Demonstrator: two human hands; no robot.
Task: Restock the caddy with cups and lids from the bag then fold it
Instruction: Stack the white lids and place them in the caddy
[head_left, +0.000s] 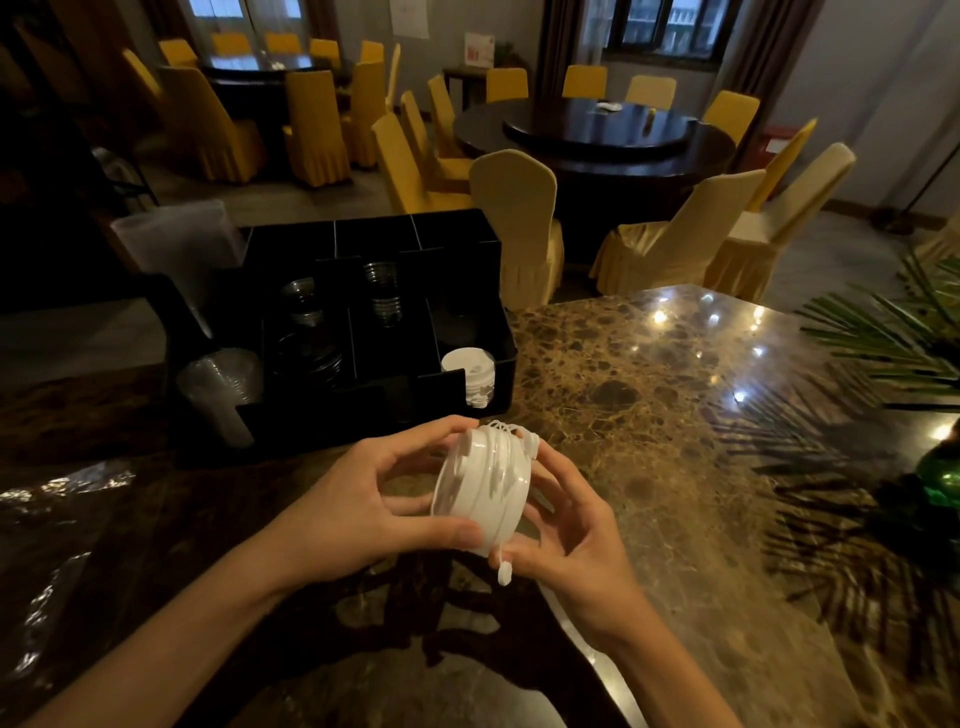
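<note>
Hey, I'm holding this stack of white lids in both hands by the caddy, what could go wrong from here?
1. The stack of white lids looks uneven, with tabs sticking out; held only between the left hand and the right hand, it may fan apart and spill onto the marble table.
2. The front right slot of the black caddy already holds white lids, so the new ones might jam or sit crooked.

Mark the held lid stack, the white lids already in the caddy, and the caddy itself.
held lid stack (480, 493), head view, on the side of the white stack between both hands
white lids in caddy (467, 364), head view, top lid's face
caddy (457, 249), head view, right outer wall
</note>
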